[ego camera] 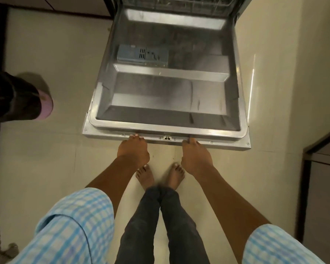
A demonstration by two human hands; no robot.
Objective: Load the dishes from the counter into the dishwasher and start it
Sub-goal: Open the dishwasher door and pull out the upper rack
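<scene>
The dishwasher door (168, 77) lies folded down flat in front of me, its steel inner face up, with a blue-grey detergent compartment (141, 55) on its left half. My left hand (133, 149) grips the door's near top edge left of the latch (167, 138). My right hand (195, 155) grips the same edge just right of the latch. Part of a wire rack (179, 4) shows inside the machine at the top of the view. No dishes are visible.
My bare feet (160, 176) stand on the pale tiled floor (51, 149) just behind the door's edge. A dark bin with a purple rim (17, 98) sits at the left. A pale cabinet side (293, 73) rises at the right.
</scene>
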